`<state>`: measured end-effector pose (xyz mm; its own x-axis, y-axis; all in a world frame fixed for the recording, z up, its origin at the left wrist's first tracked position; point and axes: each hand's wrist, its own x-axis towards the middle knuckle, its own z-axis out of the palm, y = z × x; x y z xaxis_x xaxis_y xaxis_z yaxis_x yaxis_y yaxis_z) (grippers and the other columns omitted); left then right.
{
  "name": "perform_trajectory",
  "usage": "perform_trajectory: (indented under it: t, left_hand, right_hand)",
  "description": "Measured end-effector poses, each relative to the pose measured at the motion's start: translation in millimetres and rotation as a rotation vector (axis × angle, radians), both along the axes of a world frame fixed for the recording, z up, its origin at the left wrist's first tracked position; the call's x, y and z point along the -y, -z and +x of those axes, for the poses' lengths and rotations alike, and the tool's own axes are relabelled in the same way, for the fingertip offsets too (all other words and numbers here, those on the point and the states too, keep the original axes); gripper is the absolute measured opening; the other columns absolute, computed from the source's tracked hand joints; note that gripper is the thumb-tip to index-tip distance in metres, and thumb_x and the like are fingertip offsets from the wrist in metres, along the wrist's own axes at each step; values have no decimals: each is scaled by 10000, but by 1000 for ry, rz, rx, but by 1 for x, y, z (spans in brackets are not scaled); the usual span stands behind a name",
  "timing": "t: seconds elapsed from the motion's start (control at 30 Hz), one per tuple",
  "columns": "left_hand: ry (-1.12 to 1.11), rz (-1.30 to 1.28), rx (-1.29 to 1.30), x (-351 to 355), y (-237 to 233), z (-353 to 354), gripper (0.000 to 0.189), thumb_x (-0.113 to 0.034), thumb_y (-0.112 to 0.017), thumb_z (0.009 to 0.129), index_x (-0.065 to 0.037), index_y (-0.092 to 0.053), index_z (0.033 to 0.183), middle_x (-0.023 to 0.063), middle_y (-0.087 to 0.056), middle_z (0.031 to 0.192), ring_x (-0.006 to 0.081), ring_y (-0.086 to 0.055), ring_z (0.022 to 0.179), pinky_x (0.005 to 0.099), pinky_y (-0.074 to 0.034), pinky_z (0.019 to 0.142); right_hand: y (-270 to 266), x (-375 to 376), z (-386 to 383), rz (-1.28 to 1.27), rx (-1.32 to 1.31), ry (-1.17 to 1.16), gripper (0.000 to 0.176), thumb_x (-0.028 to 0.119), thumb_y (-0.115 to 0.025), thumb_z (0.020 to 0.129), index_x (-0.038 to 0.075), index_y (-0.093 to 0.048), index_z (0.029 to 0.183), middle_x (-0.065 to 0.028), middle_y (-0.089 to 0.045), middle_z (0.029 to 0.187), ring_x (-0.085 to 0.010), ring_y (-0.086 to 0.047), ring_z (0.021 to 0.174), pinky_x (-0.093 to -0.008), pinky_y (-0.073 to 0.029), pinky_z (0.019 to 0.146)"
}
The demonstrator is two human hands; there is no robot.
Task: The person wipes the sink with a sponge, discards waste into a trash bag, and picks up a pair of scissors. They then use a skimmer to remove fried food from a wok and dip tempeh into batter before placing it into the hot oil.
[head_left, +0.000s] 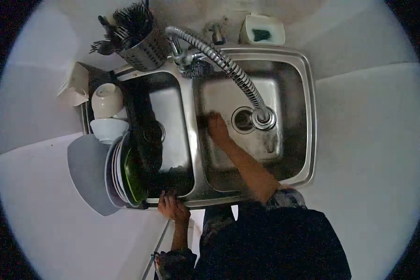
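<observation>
One sink basin (291, 86) surrounds the right grip (216, 127).

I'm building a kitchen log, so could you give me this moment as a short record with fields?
Place: double sink
Left hand: at the front rim
Right hand: inside the right basin, near the divider; grip unclear
Hose: arched over the right basin
Left side: plates on edge, bowl, cup
Behind: cutlery holder, filled; sponge in a tub
</observation>
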<state>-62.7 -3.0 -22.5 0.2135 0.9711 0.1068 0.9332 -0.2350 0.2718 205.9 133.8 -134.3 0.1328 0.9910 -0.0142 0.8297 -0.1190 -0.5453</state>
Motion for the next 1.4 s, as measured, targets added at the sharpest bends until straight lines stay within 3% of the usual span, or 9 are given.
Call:
perform_trajectory:
  t: [0.07, 0.33, 0.4, 0.5, 0.83, 0.9, 1.03, 1.1, 1.4]
  left_hand:
    - [6, -33, 45, 0, -3, 2, 389, -256, -382, 818, 8, -562, 1040, 186, -553, 1028, 351, -464, 1042, 455, -339, 827]
    - [-2, 38, -33, 5, 1, -4, 366, -266, -391, 790, -17, -570, 990, 171, -559, 980, 334, -473, 1040, 465, -346, 824]
    - [-16, -3, -43, 5, -1, -4, 353, -264, -399, 780, -28, -574, 974, 167, -559, 970, 337, -478, 1029, 467, -345, 825]
    - [-37, 20, -43, 2, -4, -1, 346, -258, -418, 762, -33, -580, 968, 181, -549, 980, 350, -475, 1019, 475, -337, 827]
    - [-44, 167, 11, 4, 11, -6, 307, -233, -420, 735, -18, -568, 896, 186, -553, 990, 355, -474, 1024, 482, -335, 826]
    - [-55, 146, 29, 4, 9, -3, 308, -236, -419, 734, -16, -567, 891, 186, -553, 996, 353, -474, 1029, 480, -333, 827]
    - [-36, 128, 53, 0, -6, 1, 308, -238, -423, 721, -28, -570, 891, 179, -553, 999, 344, -472, 1044, 477, -330, 828]
    - [-47, 155, 8, 4, 7, -5, 304, -240, -423, 721, -44, -572, 900, 175, -551, 989, 338, -471, 1050, 476, -330, 823]
    - [-75, 181, 20, 0, -2, 1, 312, -236, -409, 726, -41, -568, 911, 163, -559, 975, 344, -486, 1016, 481, -338, 812]
  right_hand:
    - [51, 31, -10, -607, 102, -207, 299, 93, -506, 740, -15, -559, 1014, -242, -547, 1063, -374, -530, 970, -452, -411, 873]
    - [-52, 138, 72, -65, -480, -196, 349, 256, -578, 793, 24, -566, 1053, -108, -593, 1012, -195, -574, 830, -319, -486, 725]
    - [-87, 150, 89, -353, -1732, 617, 338, 266, -554, 834, 47, -543, 1092, -67, -584, 1011, -195, -567, 840, -315, -488, 730]
    - [-104, 139, 111, -430, -1938, 827, 304, 224, -540, 840, 60, -534, 1096, -63, -579, 997, -200, -562, 845, -326, -496, 706]
    - [-47, 105, 141, -411, -1366, 670, 201, 118, -482, 857, -7, -533, 1006, -125, -606, 829, -141, -531, 533, -216, -391, 416]
    - [-49, 108, 139, -260, -1138, 968, 154, 119, -481, 863, 11, -587, 892, -98, -609, 715, -121, -506, 489, -229, -344, 380]
    - [-72, 112, 149, -300, -745, 765, 236, 170, -479, 876, 14, -607, 753, -80, -588, 623, -157, -512, 493, -282, -375, 425]
    - [-94, 105, 150, 118, -380, 528, 312, 262, -499, 873, 17, -603, 711, -102, -554, 558, -200, -526, 507, -354, -414, 504]
    - [-113, 54, 174, -253, 124, 387, 303, 279, -485, 848, 2, -586, 777, -211, -589, 735, -414, -563, 723, -422, -439, 650]
